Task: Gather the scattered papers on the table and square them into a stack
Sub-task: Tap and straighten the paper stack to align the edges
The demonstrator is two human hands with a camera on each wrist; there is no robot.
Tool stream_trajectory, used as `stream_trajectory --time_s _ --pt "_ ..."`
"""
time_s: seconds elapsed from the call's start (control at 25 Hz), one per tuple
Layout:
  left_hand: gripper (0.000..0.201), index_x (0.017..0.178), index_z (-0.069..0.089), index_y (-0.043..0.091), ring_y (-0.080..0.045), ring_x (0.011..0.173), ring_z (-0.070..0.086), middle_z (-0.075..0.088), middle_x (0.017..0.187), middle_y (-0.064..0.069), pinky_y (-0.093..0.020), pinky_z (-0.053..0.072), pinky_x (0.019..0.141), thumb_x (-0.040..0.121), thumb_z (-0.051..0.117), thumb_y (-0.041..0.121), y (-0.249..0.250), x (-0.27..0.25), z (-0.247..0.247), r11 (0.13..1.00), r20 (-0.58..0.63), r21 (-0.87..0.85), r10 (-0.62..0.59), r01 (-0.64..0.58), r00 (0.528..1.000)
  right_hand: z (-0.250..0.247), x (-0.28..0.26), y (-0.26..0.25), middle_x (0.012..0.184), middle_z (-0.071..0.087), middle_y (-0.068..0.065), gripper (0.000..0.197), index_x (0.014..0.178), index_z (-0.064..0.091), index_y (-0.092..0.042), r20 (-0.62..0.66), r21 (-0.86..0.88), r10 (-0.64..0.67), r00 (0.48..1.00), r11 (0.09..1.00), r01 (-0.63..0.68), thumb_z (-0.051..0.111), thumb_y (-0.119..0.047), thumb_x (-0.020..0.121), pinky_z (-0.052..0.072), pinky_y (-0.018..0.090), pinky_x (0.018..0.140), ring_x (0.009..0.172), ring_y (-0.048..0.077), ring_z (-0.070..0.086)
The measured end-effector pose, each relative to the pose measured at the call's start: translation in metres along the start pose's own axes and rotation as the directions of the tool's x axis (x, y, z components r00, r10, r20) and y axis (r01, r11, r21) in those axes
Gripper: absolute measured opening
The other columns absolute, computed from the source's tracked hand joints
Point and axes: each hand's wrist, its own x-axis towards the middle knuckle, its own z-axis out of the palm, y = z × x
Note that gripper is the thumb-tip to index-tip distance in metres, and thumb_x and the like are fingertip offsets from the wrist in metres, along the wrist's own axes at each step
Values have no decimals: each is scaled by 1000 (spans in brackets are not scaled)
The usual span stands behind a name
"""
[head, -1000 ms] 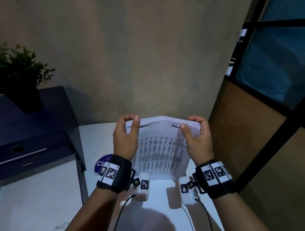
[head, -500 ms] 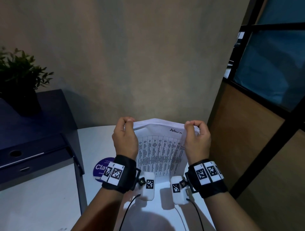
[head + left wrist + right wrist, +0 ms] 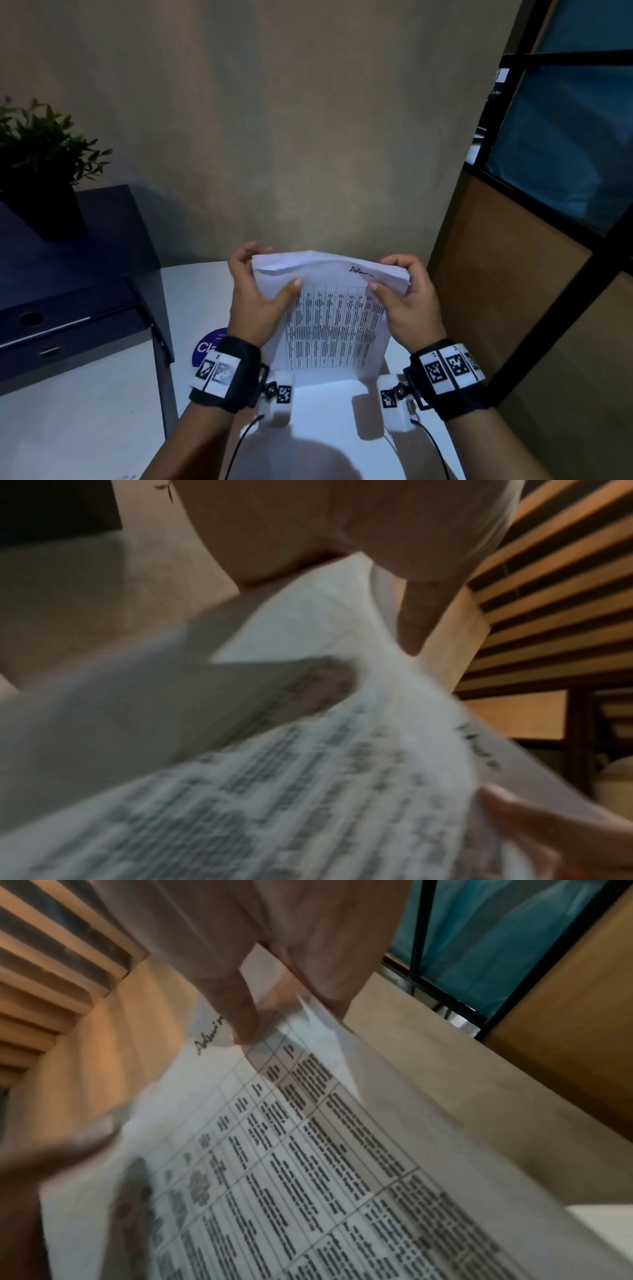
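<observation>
Though left hand (image 3: 255, 301) and right hand (image 3: 409, 308) pinch papers (image 3: 334, 329), print (image 3: 308, 791) blurs

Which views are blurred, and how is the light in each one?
Head view: dim but fairly sharp; the papers throw a soft shadow on the table. Left wrist view: heavy motion blur, the print is unreadable. Right wrist view: the grid lines are clearer, but the left edge is smeared.

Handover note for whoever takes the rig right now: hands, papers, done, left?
Left hand: grips the upper left corner of the paper stack, thumb in front.
Right hand: grips the upper right corner.
Stack: held upright over the white table, printed side facing the person.
Done: sheets gathered into one bundle.
Left: top edge uneven; tap square, lay flat.
</observation>
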Motion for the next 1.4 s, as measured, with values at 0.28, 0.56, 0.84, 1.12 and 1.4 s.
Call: stream_trajectory --time_s 0.28,0.56,0.84,1.12,1.4 --pt "39 117 55 24 -5 96 68 69 107 6 -19 59 75 89 66 -1 -28 -9 2 969 92 0 -247 248 965 0 0 21 103 71 -1 37 115 58 -18 -86 174 167 982 973 -150 75 -6 83 59 28 76 89 7 72" --pt "36 116 33 20 1 86 58 55 98 14 -9 51 58 95 62 15 -10 -17 17 967 95 247 -94 68 991 16 -11 31 115 69 5 40 131 55 -5 -125 33 171 977 985 -168 64 -7 92 56 19 83 96 -6 66" --pt "40 124 33 5 -33 84 64 57 101 -8 -31 50 62 96 59 19 -35 -42 19 903 65 430 -25 -5 998 12 -28 42 118 69 -1 41 132 53 -13 -55 -48 188 981 980 -191 64 -22 94 56 33 94 109 5 66" --pt "49 126 28 10 -30 91 59 54 110 -6 -38 52 75 92 63 14 -61 -36 18 854 131 513 -176 85 976 14 -25 62 110 59 -11 40 128 37 -25 -35 -154 261 965 952 -264 56 -11 97 51 28 84 102 8 60" --pt "39 124 33 12 -40 85 65 65 101 -19 -49 58 70 94 57 10 -69 -31 9 811 110 579 -181 85 977 19 -24 69 107 62 -13 38 134 41 -15 -68 -182 217 974 957 -226 53 -20 99 54 38 87 101 15 63"
